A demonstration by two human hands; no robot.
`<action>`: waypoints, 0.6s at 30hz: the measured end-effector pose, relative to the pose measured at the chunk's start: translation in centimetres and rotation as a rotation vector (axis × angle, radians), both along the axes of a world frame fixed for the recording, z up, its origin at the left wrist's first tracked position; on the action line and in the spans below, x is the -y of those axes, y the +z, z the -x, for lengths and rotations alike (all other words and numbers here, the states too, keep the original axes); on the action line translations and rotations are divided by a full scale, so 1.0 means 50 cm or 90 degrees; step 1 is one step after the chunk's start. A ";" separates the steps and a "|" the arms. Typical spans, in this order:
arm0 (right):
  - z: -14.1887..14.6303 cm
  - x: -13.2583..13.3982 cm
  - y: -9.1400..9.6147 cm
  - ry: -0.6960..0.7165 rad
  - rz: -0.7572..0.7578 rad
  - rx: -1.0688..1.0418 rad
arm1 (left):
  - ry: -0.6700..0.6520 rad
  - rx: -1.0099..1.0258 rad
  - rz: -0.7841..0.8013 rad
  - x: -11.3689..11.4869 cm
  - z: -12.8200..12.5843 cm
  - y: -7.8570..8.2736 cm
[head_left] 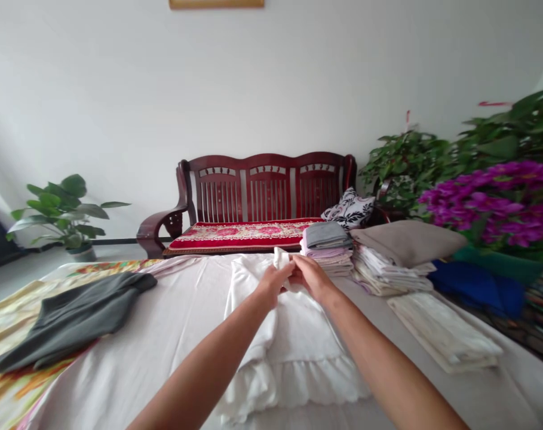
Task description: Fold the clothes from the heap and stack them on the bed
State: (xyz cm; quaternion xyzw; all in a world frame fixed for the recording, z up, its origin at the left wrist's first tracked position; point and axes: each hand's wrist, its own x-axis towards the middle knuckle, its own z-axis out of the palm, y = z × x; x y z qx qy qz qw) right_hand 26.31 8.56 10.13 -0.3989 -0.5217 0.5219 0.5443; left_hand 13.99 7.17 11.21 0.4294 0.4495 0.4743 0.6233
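Observation:
A white top (300, 334) with a ruffled hem lies spread on a pale sheet, its hem toward me and its left side folded inward. My left hand (275, 282) is closed on the fabric near its far end. Right beside it, my right hand (307, 273) pinches the same raised edge, and the fingers of both hands nearly meet. A small flap of white cloth stands up just beyond my fingertips. My hands partly cover the neckline area, so its exact shape is hidden.
Stacks of folded clothes (327, 254) and fabrics (383, 272) stand at the far right, with a folded cream cloth (445, 331) nearer. A dark grey garment (87, 310) lies on the left. Beyond are a wooden bench (267, 185), potted plants (69, 209) and purple flowers (495, 203).

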 end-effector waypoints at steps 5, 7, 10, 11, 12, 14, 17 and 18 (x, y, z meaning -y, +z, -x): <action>-0.123 0.022 -0.077 -0.159 0.026 0.079 | 0.113 0.001 0.058 -0.077 0.009 -0.015; -0.179 0.036 -0.130 -0.203 0.059 0.185 | 0.126 0.015 0.055 -0.098 0.019 -0.012; -0.224 0.065 -0.201 -0.203 -0.017 0.342 | 0.143 0.038 0.041 -0.123 0.031 0.007; -0.226 0.074 -0.217 -0.188 -0.065 0.387 | 0.150 0.044 0.037 -0.130 0.034 0.016; -0.221 0.083 -0.226 -0.167 -0.111 0.422 | 0.156 0.049 0.033 -0.137 0.037 0.025; -0.195 0.097 -0.230 -0.105 -0.169 0.455 | 0.164 0.057 0.029 -0.149 0.044 0.044; -0.135 0.110 -0.204 -0.004 -0.193 0.437 | 0.169 0.065 0.026 -0.158 0.056 0.066; -0.115 0.114 -0.192 0.021 -0.193 0.431 | 0.170 0.065 0.027 -0.158 0.060 0.071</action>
